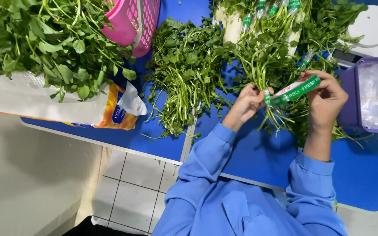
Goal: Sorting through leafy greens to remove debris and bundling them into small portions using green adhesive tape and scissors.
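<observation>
I see my left hand (246, 104) clenched on a bunch's stems (265, 72), right hand (327, 98) pinching green tape (295, 90); loose greens (184, 70) lie mid-bench (259, 157), purple bin (368, 94) at right edge.

A green-white-red tape (296, 90) is stretched between both hands, and a white-orange sack (66, 109) lies far left of them.

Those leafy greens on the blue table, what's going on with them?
A person in blue sleeves is banding a bunch of greens. The left hand pinches the stems together, while the right hand pulls a green and white tape stretched between the two hands. A loose pile of greens lies to the side, more fills a white sack, and already banded bunches lie at the far edge.
</observation>
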